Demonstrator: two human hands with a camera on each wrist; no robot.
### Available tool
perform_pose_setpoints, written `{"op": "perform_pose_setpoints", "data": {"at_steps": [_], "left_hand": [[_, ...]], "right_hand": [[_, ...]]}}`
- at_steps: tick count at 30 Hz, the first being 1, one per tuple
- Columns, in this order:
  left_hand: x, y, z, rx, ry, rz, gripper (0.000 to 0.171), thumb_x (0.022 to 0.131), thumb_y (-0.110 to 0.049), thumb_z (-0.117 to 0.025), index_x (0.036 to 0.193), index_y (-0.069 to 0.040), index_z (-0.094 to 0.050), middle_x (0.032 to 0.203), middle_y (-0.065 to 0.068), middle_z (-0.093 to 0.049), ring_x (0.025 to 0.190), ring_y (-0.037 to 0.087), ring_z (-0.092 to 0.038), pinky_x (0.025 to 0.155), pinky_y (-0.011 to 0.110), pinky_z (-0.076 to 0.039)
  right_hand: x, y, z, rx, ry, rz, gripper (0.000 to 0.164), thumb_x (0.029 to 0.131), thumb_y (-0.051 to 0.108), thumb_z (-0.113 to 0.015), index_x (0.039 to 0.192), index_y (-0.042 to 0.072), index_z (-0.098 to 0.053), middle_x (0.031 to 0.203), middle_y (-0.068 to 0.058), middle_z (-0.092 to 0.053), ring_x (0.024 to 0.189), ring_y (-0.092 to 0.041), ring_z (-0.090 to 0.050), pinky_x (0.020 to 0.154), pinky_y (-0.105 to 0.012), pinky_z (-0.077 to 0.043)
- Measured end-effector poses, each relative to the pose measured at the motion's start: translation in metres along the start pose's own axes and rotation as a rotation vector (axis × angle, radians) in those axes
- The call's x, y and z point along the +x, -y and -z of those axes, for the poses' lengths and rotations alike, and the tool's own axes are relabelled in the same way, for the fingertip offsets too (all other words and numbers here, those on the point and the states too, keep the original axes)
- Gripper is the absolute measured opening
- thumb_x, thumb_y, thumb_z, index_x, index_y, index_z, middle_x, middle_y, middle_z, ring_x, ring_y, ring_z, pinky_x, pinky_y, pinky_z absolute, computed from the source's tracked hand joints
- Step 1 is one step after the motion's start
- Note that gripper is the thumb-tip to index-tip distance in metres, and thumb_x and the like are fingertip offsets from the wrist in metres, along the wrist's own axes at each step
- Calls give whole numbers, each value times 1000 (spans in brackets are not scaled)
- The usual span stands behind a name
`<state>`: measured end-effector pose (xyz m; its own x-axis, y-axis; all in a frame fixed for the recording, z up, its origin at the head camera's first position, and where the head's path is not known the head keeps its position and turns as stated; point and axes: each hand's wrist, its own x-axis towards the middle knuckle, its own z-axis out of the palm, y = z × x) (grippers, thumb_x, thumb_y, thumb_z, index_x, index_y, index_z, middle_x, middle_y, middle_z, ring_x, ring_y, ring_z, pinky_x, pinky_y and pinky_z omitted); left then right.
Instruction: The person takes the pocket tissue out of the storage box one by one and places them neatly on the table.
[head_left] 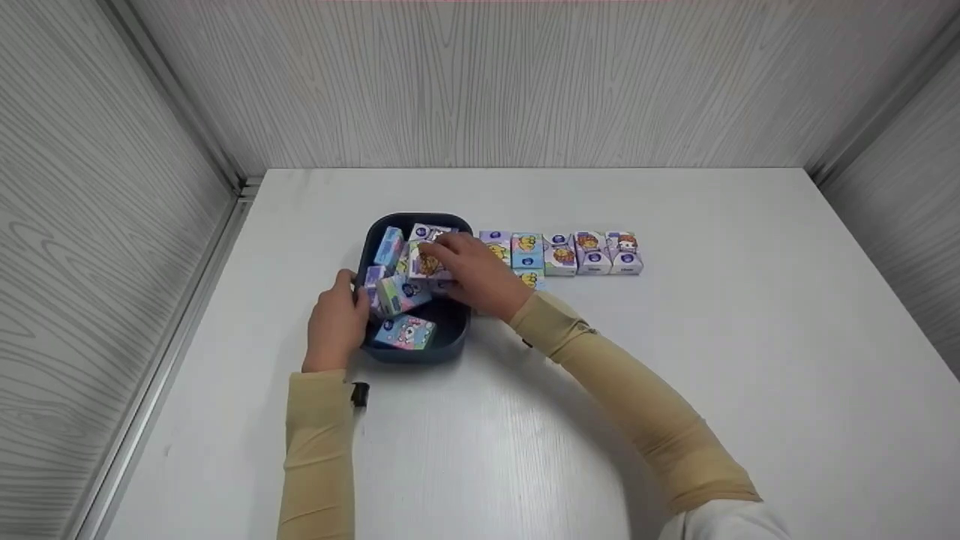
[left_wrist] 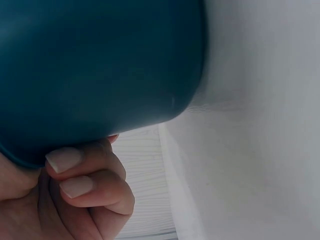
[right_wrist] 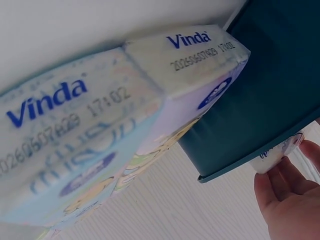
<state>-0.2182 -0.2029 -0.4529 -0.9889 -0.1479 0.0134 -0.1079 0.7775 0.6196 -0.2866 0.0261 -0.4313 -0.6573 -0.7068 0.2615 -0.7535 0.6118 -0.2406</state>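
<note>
A dark teal plastic bin (head_left: 416, 355) holds several small tissue packs, one lying flat near its front end (head_left: 409, 332). My left hand (head_left: 335, 321) grips the bin's left rim; in the left wrist view its curled fingers (left_wrist: 97, 187) press the outer wall (left_wrist: 100, 65). Over the bin's right side, my right hand (head_left: 486, 276) pinches a tissue pack (head_left: 422, 262) with a cartoon print. The right wrist view shows that hand (right_wrist: 295, 200) beyond the bin wall (right_wrist: 270, 85), with the held pack (right_wrist: 270, 160) partly hidden behind the rim.
Right of the bin, a row of tissue packs (head_left: 592, 253) lies side by side on the white table (head_left: 712, 360). Another pack (head_left: 530, 279) sits in front of the row, partly covered by my right hand. Wood-grained panels (head_left: 480, 82) enclose the table's back and sides.
</note>
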Motion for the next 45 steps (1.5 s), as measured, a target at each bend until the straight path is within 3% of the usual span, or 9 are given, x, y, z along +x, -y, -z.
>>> {"op": "perform_pose_setpoints", "data": {"at_steps": [6,21,28,36,45], "left_hand": [[0,-1,0,3,-9,-18,32,102,-21,-41,126,0,-46,99,20,-62,75,28,-53,67,40,-41],[2,1,-2,6,16,12,34,102,-22,-40,128,0,-45,100,18,-61,77,28,-53,68,39,-41],[2,1,-2,1,1,-9,33,102,-21,-41,126,0,-46,97,18,-62,74,27,-53,65,39,-41],[1,2,-2,-3,-7,-10,33,101,-22,-42,126,-1,-46,97,19,-62,74,28,-53,66,39,-41],[2,2,-2,-11,24,15,35,102,-23,-41,129,-1,-44,101,17,-61,78,27,-54,68,38,-42]], "right_hand": [[-3,-1,4,16,-17,1,61,88,15,-70,142,20,-42,134,-6,-44,121,-19,-44,104,-32,-32],[-14,-2,22,26,-33,-58,66,85,11,-72,143,25,-41,136,-4,-43,123,-17,-42,105,-29,-30],[-20,-4,28,45,-66,-25,64,85,9,-70,142,20,-42,133,-5,-45,120,-17,-45,102,-28,-33],[-22,-8,26,4,-91,12,60,86,11,-68,140,18,-44,131,-6,-46,116,-18,-47,99,-30,-37],[-26,-12,25,42,-70,-35,64,85,12,-70,142,18,-42,130,-7,-46,116,-19,-46,100,-32,-36]]}}
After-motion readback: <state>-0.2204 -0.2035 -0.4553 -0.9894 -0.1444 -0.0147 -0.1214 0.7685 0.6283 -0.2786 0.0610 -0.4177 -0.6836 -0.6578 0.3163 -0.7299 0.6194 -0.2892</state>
